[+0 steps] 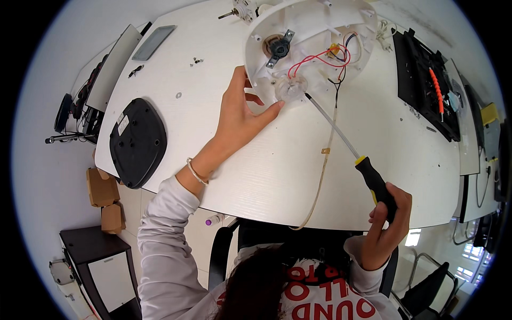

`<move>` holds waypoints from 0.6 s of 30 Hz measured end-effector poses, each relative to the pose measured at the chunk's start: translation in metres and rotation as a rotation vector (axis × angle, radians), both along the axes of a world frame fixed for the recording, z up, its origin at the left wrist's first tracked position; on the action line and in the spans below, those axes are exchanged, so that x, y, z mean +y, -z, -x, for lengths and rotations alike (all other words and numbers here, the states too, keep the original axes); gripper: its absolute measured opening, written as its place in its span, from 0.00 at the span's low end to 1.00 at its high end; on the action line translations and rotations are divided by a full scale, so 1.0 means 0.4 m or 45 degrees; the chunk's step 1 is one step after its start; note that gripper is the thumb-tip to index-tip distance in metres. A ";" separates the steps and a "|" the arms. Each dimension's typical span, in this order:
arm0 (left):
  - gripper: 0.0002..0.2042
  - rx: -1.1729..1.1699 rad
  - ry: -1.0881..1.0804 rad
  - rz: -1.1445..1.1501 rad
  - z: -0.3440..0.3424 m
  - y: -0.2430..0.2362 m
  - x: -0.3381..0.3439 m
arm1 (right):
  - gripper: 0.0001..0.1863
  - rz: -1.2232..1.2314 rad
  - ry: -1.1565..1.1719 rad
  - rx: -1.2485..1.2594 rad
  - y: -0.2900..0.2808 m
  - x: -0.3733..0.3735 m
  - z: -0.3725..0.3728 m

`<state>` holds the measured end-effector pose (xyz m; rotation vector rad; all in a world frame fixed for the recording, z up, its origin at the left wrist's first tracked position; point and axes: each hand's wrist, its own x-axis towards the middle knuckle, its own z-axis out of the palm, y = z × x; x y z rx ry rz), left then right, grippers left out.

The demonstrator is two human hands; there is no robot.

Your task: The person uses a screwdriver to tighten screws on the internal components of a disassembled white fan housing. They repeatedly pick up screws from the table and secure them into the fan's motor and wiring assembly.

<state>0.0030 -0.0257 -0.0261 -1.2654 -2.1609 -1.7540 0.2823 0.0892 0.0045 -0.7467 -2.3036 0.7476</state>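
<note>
A white plastic housing [314, 29] lies with its hollow inner side up at the far middle of the table. My left hand [240, 109] grips its left edge, fingers under the rim and thumb beside a clear round part [290, 87]. In my right hand [392, 213] is a screwdriver [373, 178] with a black and yellow handle. Its tip ends at the right side of the clear part; whether it touches a screw is too small to tell. Red and black wires [320, 56] run inside the housing, and a pale cable [326, 160] hangs toward the table's near edge.
A black base plate [137, 143] lies at the left, with a grey tray [154, 42] behind it. Small screws [197, 61] and a washer [178, 95] are scattered nearby. At the right stands an open black tool case [426, 80] with an orange-red coiled tool [436, 88].
</note>
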 end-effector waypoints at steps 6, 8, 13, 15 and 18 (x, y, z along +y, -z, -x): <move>0.25 0.007 -0.007 0.030 -0.002 -0.002 0.002 | 0.19 -0.070 -0.208 0.156 0.030 -0.035 0.018; 0.25 0.003 -0.009 0.031 -0.003 -0.003 0.000 | 0.22 -0.039 -0.160 0.238 0.052 -0.037 0.008; 0.25 -0.008 -0.008 0.019 -0.002 -0.003 0.000 | 0.18 -0.233 -0.113 0.129 0.027 -0.014 0.007; 0.25 -0.010 -0.012 0.035 -0.001 -0.004 -0.001 | 0.17 0.030 -0.059 0.035 0.022 -0.007 0.000; 0.25 -0.004 -0.019 0.046 -0.002 -0.001 -0.003 | 0.23 0.224 -0.099 0.069 0.034 -0.022 -0.009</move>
